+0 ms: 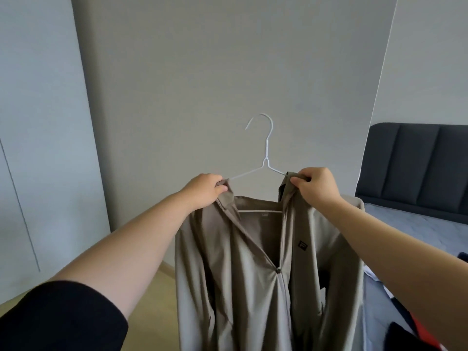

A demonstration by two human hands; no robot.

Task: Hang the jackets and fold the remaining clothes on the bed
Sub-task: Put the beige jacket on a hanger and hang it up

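Note:
A beige zip jacket [243, 274] hangs in front of me on a white wire hanger [266, 153], held up in the air before a grey wall. My left hand [205, 191] pinches the left collar edge at the hanger's left arm. My right hand [316, 186] pinches the right collar edge at the hanger's right arm. The zip is partly closed near the chest, and a small dark logo sits on the jacket's right front. The hanger's hook points up and left, free of any rail.
A bed [415, 224] with a dark padded headboard [415, 163] stands at the right. Several dark, red and white clothes [402, 323] lie on it at the lower right. Pale wardrobe doors [38, 148] are at the left, and a wooden floor [154, 295] shows below.

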